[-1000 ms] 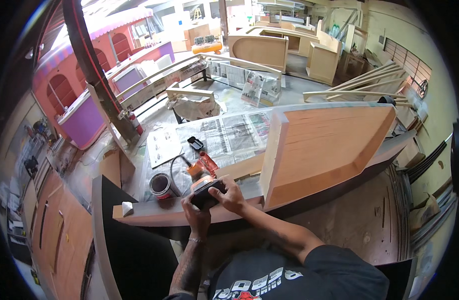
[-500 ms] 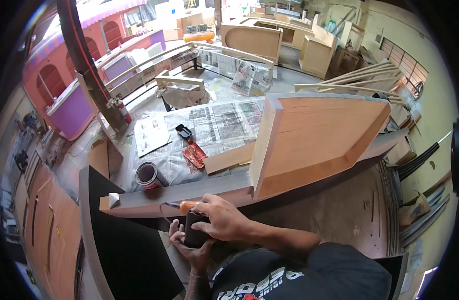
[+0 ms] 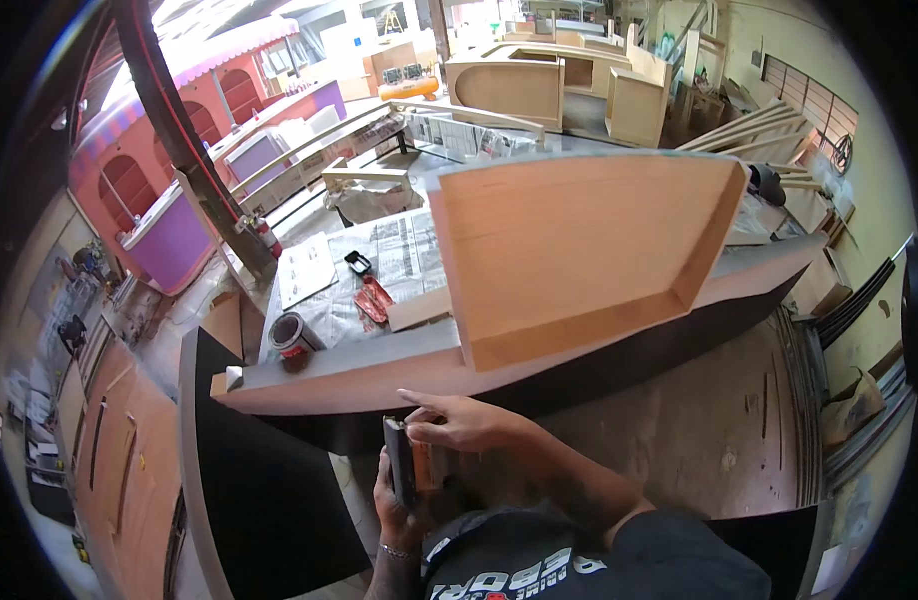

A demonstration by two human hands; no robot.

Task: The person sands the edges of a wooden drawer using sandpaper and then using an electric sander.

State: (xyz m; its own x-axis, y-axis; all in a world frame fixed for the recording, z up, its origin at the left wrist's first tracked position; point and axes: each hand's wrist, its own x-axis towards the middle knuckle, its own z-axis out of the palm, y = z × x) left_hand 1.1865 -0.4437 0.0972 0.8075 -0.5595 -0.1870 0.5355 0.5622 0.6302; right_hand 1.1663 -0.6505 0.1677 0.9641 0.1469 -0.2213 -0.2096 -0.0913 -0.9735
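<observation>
My left hand (image 3: 390, 510) is closed round a dark, flat, rectangular thing (image 3: 400, 465) held upright in front of my chest. Against its right side shows an orange-brown piece (image 3: 424, 466), partly hidden, whose kind I cannot make out. Over the top of both is my right hand (image 3: 464, 424), its index finger stretched out to the left and its thumb close to the dark thing's upper edge. Beyond my hands a shallow wooden panel with raised edges (image 3: 589, 250) stands tilted on a long grey-topped curved ledge (image 3: 379, 352).
An opened paint can (image 3: 296, 340) stands on the ledge's left part. Behind it, newspaper (image 3: 404, 240) covers a surface bearing a red-smeared tool (image 3: 373, 299), a small black tray (image 3: 358, 262) and a white sheet (image 3: 307, 270). Black curved panels (image 3: 264, 490) flank me.
My right hand has opened its index finger outward; the orange handle it held now shows lower, beside the dark thing. The dark thing is turned more edge-on. The view has shifted.
</observation>
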